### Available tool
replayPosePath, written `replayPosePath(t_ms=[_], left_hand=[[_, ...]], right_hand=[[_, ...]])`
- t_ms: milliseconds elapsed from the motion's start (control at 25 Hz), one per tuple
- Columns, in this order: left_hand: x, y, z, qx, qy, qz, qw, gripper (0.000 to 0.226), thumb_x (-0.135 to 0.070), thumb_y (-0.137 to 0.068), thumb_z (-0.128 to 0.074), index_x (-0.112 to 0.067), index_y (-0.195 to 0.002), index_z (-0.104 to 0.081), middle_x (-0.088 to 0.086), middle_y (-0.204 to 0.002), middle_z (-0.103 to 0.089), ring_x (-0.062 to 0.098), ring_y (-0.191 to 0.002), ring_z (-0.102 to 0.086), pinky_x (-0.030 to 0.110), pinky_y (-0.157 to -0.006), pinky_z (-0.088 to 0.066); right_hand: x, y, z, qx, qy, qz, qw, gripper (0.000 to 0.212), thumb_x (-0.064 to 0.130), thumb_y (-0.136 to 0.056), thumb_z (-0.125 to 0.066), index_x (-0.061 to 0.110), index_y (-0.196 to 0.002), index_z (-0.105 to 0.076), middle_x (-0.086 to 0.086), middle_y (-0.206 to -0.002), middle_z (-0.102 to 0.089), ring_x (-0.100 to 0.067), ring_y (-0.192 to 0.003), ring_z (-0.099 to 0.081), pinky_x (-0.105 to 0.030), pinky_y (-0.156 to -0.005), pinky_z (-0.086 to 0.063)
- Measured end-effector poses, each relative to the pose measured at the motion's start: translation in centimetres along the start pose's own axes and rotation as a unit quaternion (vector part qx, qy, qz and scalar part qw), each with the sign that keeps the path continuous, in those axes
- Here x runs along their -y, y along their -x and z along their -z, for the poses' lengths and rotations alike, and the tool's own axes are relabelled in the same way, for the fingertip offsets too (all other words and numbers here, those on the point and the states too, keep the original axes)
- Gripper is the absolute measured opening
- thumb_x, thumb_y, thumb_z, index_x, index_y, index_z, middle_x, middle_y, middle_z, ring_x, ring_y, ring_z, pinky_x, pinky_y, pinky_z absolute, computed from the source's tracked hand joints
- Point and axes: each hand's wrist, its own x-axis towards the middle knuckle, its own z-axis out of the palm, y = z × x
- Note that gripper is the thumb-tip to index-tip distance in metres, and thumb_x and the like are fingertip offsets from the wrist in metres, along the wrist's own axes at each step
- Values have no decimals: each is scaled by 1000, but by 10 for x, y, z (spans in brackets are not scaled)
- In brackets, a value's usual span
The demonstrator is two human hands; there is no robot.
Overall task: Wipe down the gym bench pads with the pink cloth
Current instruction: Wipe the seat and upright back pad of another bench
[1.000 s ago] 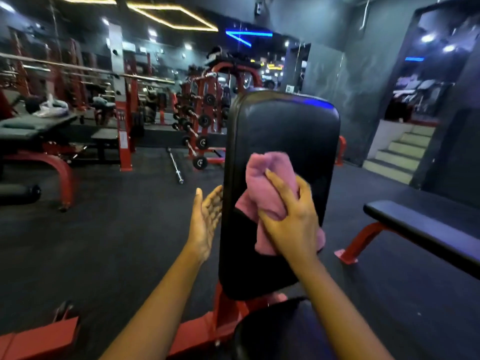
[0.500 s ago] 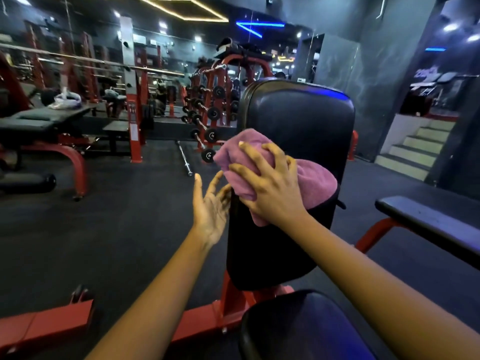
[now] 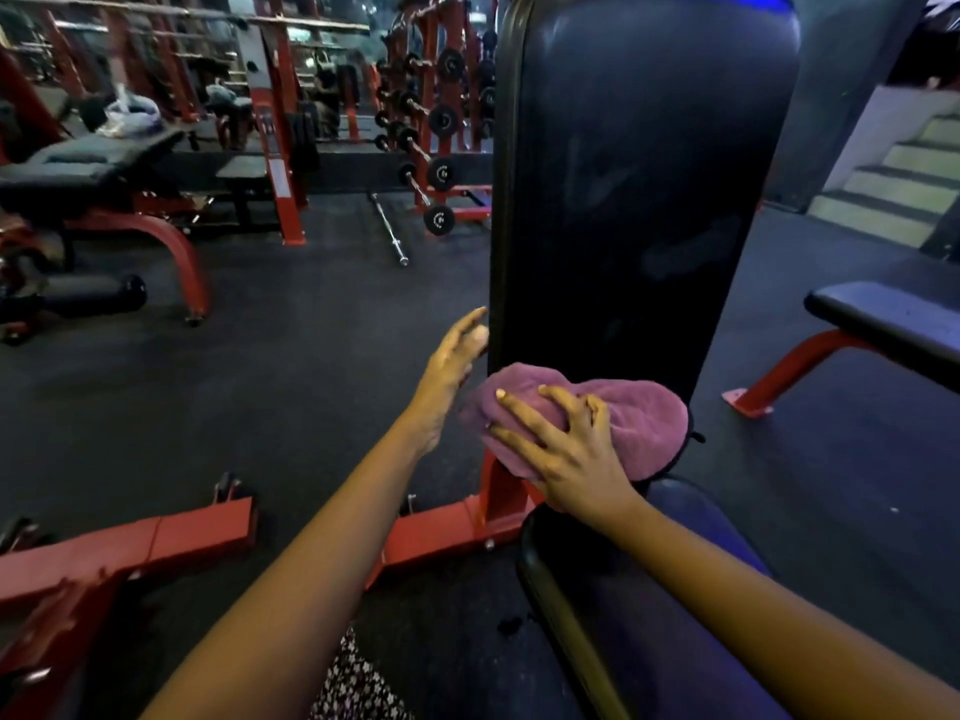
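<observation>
Since half a second ago the pink cloth (image 3: 644,428) has slid down the upright back pad (image 3: 623,174), from its middle to its lowest part, just above the near seat pad (image 3: 649,589). The right hand (image 3: 566,459) has come down with it and lies on the cloth's left half, fingers spread and fairly straight, pressing it against the pad rather than clutching it. The cloth's right half bulges free beyond the hand towards the pad's right edge.

The left hand (image 3: 447,371) has stayed just left of the back pad, open, fingers extended towards the pad's left edge. Its fingertips are blurred, so contact with that edge cannot be told. It holds nothing and sits a little higher than the cloth, close beside it.

The back pad's top is cut off by the upper border, and its bottom edge is hidden behind cloth and hand. The seat pad runs off the lower border. The red frame (image 3: 441,532) below shows only in part, and the far dumbbell rack (image 3: 441,122) is smeared and dim.
</observation>
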Motion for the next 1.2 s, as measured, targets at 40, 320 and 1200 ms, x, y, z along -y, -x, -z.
replayPosePath(t_ms=[40, 320, 1200], left_hand=[[5, 1, -7, 13, -14, 0, 1000, 40, -37, -87, -57, -33, -124, -43, -12, -125, -53, 16, -129, -45, 14, -95, -38], [37, 3, -20, -15, -117, -48, 992, 77, -47, -66, -76, -39, -132, -37, -17, -131, -52, 2, -123, -49, 29, -103, -42], [44, 59, -28, -41, -137, -79, 987, 66, -33, -83, -68, -31, -138, -32, -22, -132, -43, 1, -126, -42, 17, -104, -35]], right_hand=[[3, 9, -4, 6, -4, 4, 1000, 52, 25, -81, -48, 30, -133, -43, 1, -144, -33, -36, -117, -36, -48, -82, -33], [8, 44, -8, 86, -13, 73, 994, 52, 22, -75, -56, 28, -127, -56, 1, -141, -33, -38, -114, -37, -50, -74, -50], [-11, 73, 54, 217, -144, -176, 949, 57, 18, -60, -73, 34, -114, -63, 3, -140, -48, -31, -110, -46, -46, -75, -48]])
